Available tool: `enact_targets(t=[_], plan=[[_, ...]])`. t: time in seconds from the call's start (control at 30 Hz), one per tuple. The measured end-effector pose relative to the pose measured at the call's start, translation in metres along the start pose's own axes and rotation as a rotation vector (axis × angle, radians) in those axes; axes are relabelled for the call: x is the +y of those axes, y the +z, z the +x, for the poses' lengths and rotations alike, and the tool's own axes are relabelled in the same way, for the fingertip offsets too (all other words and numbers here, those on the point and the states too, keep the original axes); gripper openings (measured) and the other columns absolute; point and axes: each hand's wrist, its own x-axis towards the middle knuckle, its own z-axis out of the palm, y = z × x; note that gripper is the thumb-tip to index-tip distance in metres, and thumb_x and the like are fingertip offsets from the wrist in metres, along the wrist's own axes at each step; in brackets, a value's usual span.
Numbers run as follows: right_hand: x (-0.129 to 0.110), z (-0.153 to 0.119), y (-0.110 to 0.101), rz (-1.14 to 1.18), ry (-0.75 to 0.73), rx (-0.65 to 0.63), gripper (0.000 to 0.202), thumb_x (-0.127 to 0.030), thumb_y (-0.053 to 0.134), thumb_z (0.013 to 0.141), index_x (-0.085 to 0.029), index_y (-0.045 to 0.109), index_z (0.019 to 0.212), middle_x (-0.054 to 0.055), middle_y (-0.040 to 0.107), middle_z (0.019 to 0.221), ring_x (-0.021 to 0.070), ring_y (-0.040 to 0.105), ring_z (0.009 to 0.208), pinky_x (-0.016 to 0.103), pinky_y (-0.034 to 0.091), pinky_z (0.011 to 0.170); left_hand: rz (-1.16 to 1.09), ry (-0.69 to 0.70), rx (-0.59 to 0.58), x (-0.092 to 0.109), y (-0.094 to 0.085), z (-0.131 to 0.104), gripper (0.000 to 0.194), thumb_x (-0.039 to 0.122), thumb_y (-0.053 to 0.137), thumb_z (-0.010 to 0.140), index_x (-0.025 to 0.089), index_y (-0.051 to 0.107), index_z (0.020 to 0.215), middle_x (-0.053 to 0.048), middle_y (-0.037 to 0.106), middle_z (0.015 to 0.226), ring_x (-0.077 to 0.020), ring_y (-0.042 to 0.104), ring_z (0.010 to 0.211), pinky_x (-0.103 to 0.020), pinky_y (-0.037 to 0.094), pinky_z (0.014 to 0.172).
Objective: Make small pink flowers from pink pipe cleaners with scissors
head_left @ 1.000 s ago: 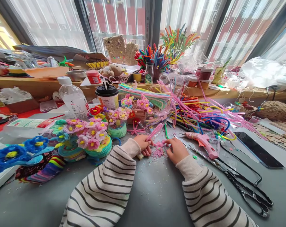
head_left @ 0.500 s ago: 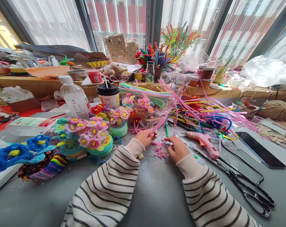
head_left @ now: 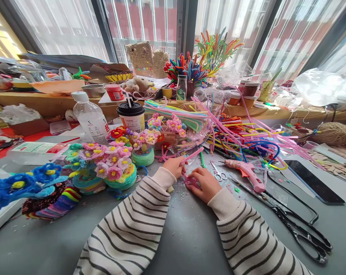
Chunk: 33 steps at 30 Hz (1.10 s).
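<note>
My left hand [head_left: 175, 166] is closed on a bundle of pink pipe cleaners [head_left: 193, 154], which points up and to the right from the fingers. Just right of it, my right hand [head_left: 204, 183] curls its fingers around a small heap of pink fuzzy pieces [head_left: 190, 180] on the grey table, largely covering them. Small white-handled scissors [head_left: 220, 175] lie beyond the right hand. Upright between the hands and the heap of craft stems behind stands a green stem [head_left: 202, 158].
Pink flower pots [head_left: 120, 177] and a blue flower pot [head_left: 49, 198] stand at left, before a plastic bottle [head_left: 89, 120] and a lidded cup [head_left: 131, 114]. At right lie a pink glue gun [head_left: 246, 172], large black scissors [head_left: 299, 225] and a phone [head_left: 313, 181]. Loose pipe cleaners [head_left: 233, 130] spread behind.
My right hand has moved left and closed over the pink heap, uncovering the small scissors. The pink bundle in my left hand has tilted lower.
</note>
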Motion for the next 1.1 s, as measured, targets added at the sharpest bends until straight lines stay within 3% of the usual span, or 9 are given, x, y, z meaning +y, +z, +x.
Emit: enact_targets(t=[0.17,0.37,0.43,0.5,0.6,0.73,0.83,1.0,1.1], plan=[[0.006,0.004,0.0,-0.059,0.09,0.003,0.015,-0.006,0.048,0.068,-0.015,0.057,0.075,0.005,0.053,0.075,0.0154,0.049,0.074,0.026,0.04,0.067,0.005,-0.059,0.057,0.004,-0.007,-0.003,0.025,0.014,0.032,0.071,0.017,0.053,0.085,0.001,0.059,0.055,-0.0101,0.054,0.051,-0.019,0.041,0.055],[0.02,-0.003,-0.02,-0.129,0.228,0.161,0.015,-0.014,0.05,0.07,-0.015,0.055,0.084,0.006,0.055,0.081,0.0149,0.052,0.072,0.024,0.04,0.065,0.075,-0.179,-0.015,0.003,-0.01,-0.006,0.025,0.017,0.033,0.071,0.015,0.055,0.084,-0.001,0.059,0.055,-0.01,0.05,0.038,-0.02,0.039,0.044],[0.024,-0.008,-0.028,-0.151,0.331,0.121,0.012,-0.017,0.051,0.068,-0.016,0.057,0.079,0.004,0.056,0.072,0.0147,0.053,0.064,0.025,0.04,0.059,0.011,-0.158,-0.048,0.002,-0.006,-0.004,0.027,0.02,0.031,0.073,0.014,0.054,0.084,-0.002,0.06,0.057,-0.0106,0.052,0.042,-0.02,0.04,0.043],[0.025,-0.011,-0.032,-0.123,0.414,-0.008,0.006,-0.017,0.055,0.065,-0.017,0.058,0.069,0.002,0.057,0.061,0.0146,0.054,0.057,0.025,0.039,0.054,-0.065,-0.175,-0.096,0.001,-0.001,-0.002,0.025,0.019,0.032,0.073,0.013,0.054,0.082,-0.003,0.06,0.06,-0.0107,0.055,0.047,-0.019,0.042,0.045],[0.021,-0.011,-0.028,0.021,0.431,-0.151,0.007,-0.013,0.059,0.059,-0.018,0.057,0.064,-0.001,0.058,0.053,0.0133,0.053,0.052,0.023,0.039,0.051,-0.208,-0.242,-0.184,0.004,0.008,-0.001,0.022,0.016,0.032,0.073,0.011,0.053,0.082,-0.004,0.061,0.063,-0.0104,0.057,0.054,-0.019,0.044,0.049],[0.019,-0.008,-0.017,0.102,0.409,-0.009,0.006,-0.014,0.058,0.061,-0.017,0.054,0.064,-0.001,0.057,0.054,0.0118,0.053,0.051,0.023,0.04,0.052,-0.442,-0.142,-0.323,0.01,0.014,-0.002,0.021,0.016,0.033,0.074,0.011,0.052,0.084,-0.004,0.062,0.069,-0.0095,0.057,0.06,-0.021,0.046,0.058],[0.024,-0.009,-0.017,0.18,0.412,0.024,0.012,-0.024,0.06,0.061,-0.016,0.053,0.067,-0.001,0.055,0.055,0.0115,0.053,0.052,0.023,0.041,0.052,-0.473,-0.123,-0.227,0.011,0.011,-0.003,0.02,0.016,0.034,0.073,0.01,0.052,0.082,-0.005,0.061,0.07,-0.0102,0.057,0.062,-0.022,0.046,0.06],[0.025,-0.007,-0.014,0.093,0.352,0.05,0.061,-0.029,0.07,0.044,-0.015,0.047,0.099,0.005,0.051,0.081,0.0116,0.049,0.056,0.026,0.042,0.054,-0.341,-0.143,-0.095,0.006,0.008,-0.001,0.022,0.017,0.032,0.073,0.01,0.051,0.081,-0.004,0.059,0.068,-0.0103,0.056,0.058,-0.022,0.046,0.056],[0.017,0.0,-0.008,0.085,0.254,-0.018,0.055,-0.027,0.069,0.049,-0.016,0.049,0.099,0.003,0.049,0.081,0.0104,0.047,0.056,0.025,0.041,0.055,-0.276,-0.13,-0.106,0.005,0.01,-0.001,0.022,0.017,0.032,0.073,0.011,0.052,0.08,-0.003,0.058,0.064,-0.0098,0.055,0.055,-0.021,0.045,0.053]])
